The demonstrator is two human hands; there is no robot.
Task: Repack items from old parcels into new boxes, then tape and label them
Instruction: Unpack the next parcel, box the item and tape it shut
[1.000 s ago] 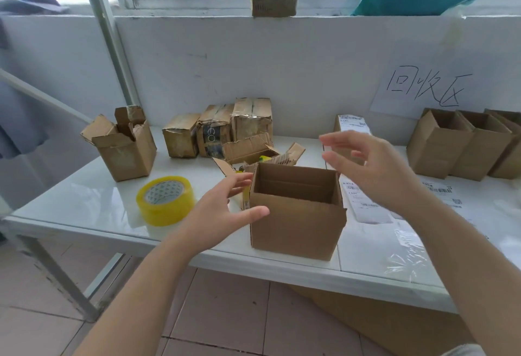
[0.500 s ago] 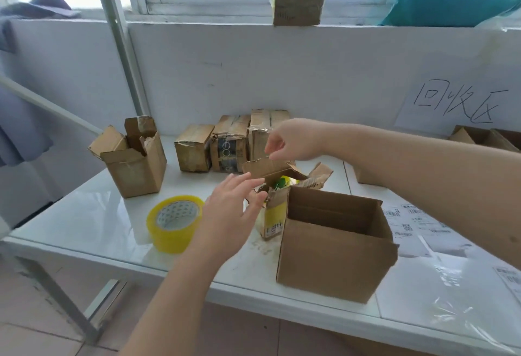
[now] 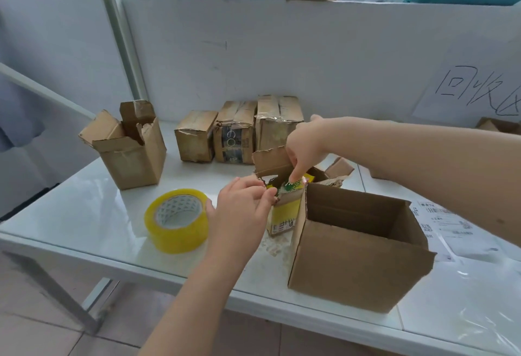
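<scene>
- Curled fingers [image 3: 262, 196] of the left hand [image 3: 239, 211] pinching the torn rim of the old parcel [image 3: 284, 214] on the tabletop [image 3: 93, 214].
- Fingertips [image 3: 294, 178] of the right hand [image 3: 306, 144] together, down on a green-and-yellow packet [image 3: 297, 187] inside; grip hidden, cannot tell.
- Packet print and parcel's small label unreadable.
- Open new box [image 3: 352, 265] just right; yellow tape roll [image 3: 177, 221] left.
- Handwritten "回收" on wall sheet [image 3: 462, 93], cut off at frame edge.

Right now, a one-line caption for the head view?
Left hand grips a torn old parcel; right hand pinches the green-and-yellow item inside, beside an open new box and tape roll.
</scene>
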